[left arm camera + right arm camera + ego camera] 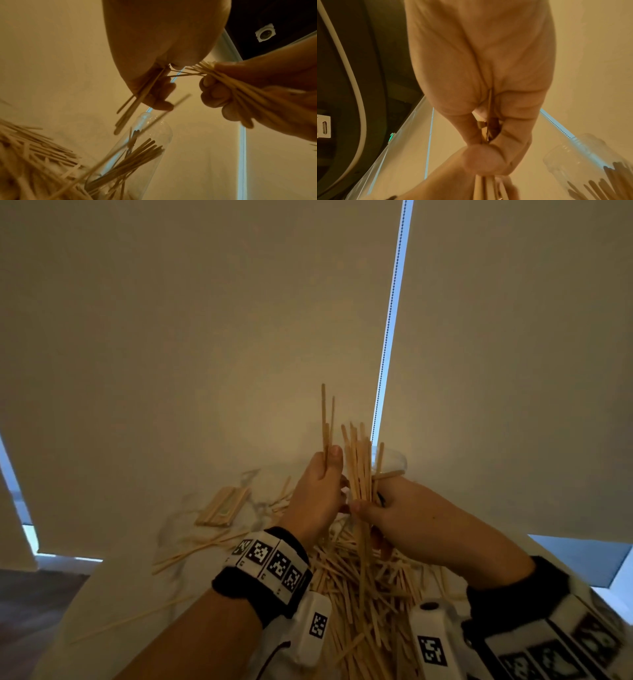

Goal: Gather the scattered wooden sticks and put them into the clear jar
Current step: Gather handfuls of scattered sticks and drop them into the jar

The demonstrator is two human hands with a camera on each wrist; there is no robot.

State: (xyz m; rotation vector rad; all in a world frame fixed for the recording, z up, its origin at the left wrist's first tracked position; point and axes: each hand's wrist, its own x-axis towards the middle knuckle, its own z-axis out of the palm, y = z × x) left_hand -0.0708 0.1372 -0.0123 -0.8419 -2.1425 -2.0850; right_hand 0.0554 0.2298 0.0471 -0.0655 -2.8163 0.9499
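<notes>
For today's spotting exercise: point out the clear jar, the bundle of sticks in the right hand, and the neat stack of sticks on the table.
clear jar [150, 136], left wrist view, its transparent wall.
bundle of sticks [359, 467], head view, mid-bundle above the fist.
neat stack of sticks [222, 506], head view, its top face.

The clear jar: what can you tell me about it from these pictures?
The clear jar looks like transparent plastic or glass, a tall rounded cylinder narrowing to a threaded open neck with no lid on it. A loose bunch of thin pale wooden sticks leans inside, filling it only partly. Neither hand touches it. From the head view, only its rim shows behind the hands.
</notes>
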